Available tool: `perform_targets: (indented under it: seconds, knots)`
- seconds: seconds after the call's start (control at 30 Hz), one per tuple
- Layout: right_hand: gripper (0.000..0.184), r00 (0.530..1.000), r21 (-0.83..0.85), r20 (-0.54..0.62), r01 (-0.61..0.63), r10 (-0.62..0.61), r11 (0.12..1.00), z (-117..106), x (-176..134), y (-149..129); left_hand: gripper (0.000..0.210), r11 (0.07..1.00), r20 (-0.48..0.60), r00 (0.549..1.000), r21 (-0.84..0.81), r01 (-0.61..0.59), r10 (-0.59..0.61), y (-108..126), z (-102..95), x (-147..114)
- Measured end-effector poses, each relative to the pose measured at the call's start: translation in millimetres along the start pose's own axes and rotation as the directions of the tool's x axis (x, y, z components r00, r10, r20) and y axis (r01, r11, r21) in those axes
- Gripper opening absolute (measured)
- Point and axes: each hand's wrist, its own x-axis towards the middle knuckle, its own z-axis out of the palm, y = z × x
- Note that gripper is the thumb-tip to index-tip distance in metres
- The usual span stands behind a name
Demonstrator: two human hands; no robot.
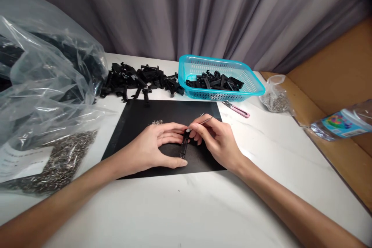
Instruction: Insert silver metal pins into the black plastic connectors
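Between the thumb and fingers of my left hand point(155, 143), a narrow black plastic part point(184, 145) is gripped at both ends, above the black mat point(139, 162). My right hand point(216, 133) pinches a thin metal tool point(205, 121), which looks like tweezers. Its tip meets the far end of the part, where my fingertips partly hide what is there. A small pile of shiny metal pieces point(157, 122) lies on the mat behind my left hand.
Behind the mat lie a heap of black parts point(136, 77) and a blue basket point(223, 95) holding more. Pink-handled snips point(236, 109) and a small bag of metal pieces point(276, 99) lie right. Large clear bags point(52, 85) crowd the left; a bottle point(343, 124) lies far right.
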Motion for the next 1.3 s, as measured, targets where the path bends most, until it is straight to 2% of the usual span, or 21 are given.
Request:
perform_targets:
  seconds: [0.2, 0.4, 0.73, 0.9, 1.07, 1.2, 1.3]
  knots:
    - [0.016, 1.000, -0.018, 0.019, 0.007, -0.007, 1.000, 0, 2, 0, 0.076, 1.000, -0.004, 1.000, 0.005, 0.018, -0.018, 0, -1.5, 1]
    - [0.018, 0.995, -0.157, 0.046, 0.099, -0.093, 0.983, 1, 0, 0, 0.077, 1.000, -0.006, 1.000, 0.026, 0.015, -0.015, 0, -0.7, 2]
    - [0.016, 0.985, -0.280, 0.074, 0.168, -0.153, 0.945, 1, -3, 0, 0.064, 0.995, -0.022, 0.997, 0.070, -0.067, 0.069, 7, 5.5, 2]
    - [0.019, 0.998, -0.150, -0.027, 0.044, -0.048, 0.988, 1, -5, -3, 0.065, 0.970, -0.033, 0.989, 0.201, -0.137, 0.146, 0, 12.1, 3]
    - [0.024, 0.992, -0.037, -0.103, -0.075, 0.071, 0.997, 0, -8, -6, 0.065, 0.969, -0.053, 0.986, 0.197, -0.147, 0.161, -3, 18.3, 3]
    - [0.026, 0.983, 0.017, -0.118, -0.137, 0.138, 0.990, 1, -9, -5, 0.060, 0.965, -0.077, 0.982, 0.212, -0.151, 0.171, -1, 22.1, 0]
    - [0.025, 0.986, 0.036, -0.099, -0.134, 0.137, 0.990, 2, -9, -4, 0.056, 0.962, -0.100, 0.977, 0.221, -0.162, 0.188, -1, 24.4, -1]
